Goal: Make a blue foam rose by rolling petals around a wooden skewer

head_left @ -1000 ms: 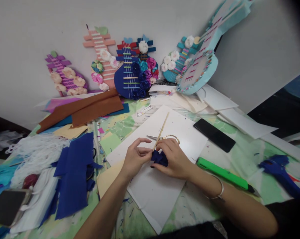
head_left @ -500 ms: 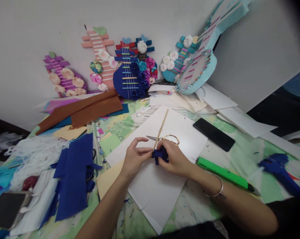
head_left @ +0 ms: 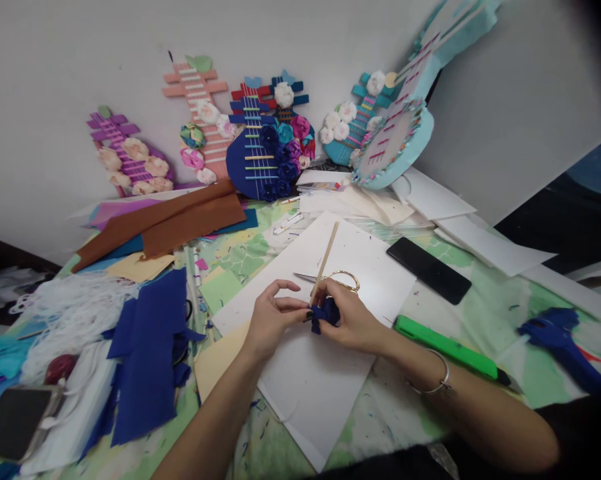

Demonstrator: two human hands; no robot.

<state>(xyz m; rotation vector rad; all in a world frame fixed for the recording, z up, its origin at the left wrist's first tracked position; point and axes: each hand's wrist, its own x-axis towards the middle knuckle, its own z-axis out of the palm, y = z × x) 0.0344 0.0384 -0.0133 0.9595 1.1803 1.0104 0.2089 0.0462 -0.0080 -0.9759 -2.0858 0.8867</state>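
Observation:
Over a white board, my two hands meet at a small ruffled bundle of dark blue crepe paper, shaped like a flower. My right hand grips the bundle between thumb and fingers. The fingertips of my left hand pinch at its left edge, by the lower end of a thin wooden stick. That stick points up and away; how it joins the paper is hidden. Just beyond my fingers, gold-handled scissors lie on the board, partly behind the stick and my right hand.
Right of the board are a black phone, a green utility knife and a blue glue gun. Blue crepe paper and tangled white cord lie left. Decorated paper guitars lean on the wall.
My right fingers have shifted on the blue paper, and the bundle has turned a little and moved slightly right. The view has shifted a bit.

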